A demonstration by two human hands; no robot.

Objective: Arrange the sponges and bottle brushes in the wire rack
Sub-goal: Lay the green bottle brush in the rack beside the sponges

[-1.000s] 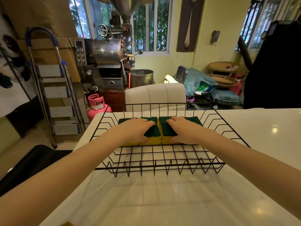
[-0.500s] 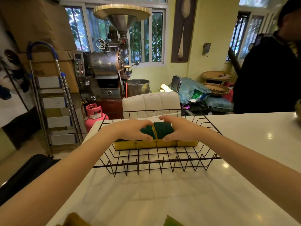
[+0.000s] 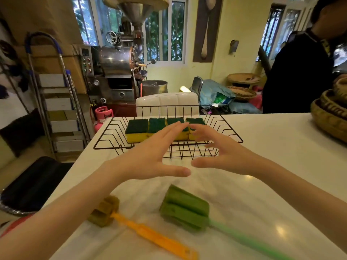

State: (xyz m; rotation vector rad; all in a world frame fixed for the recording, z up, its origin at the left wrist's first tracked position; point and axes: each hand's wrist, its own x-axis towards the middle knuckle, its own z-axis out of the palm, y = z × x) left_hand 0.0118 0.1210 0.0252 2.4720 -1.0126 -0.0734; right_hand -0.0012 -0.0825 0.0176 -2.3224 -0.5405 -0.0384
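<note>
Left hand [image 3: 150,158] and right hand [image 3: 223,154] both spread wide open, holding nothing, up over the white table [image 3: 272,166] near the wire rack [image 3: 112,136] of sponges [image 3: 137,130].

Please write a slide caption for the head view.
Open hands before sponges in wire rack; bottle brushes wait.

Sponges [image 3: 156,127] in rack [image 3: 110,136]; brushes [image 3: 185,209] on table [image 3: 272,147] before it

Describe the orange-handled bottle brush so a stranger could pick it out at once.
On the white countertop, nearer the camera than the wire rack, two bottle brushes lie side by side. The orange-handled brush is the left one, with a brownish-olive sponge head; the green-handled brush beside it has a bigger green head.
</note>
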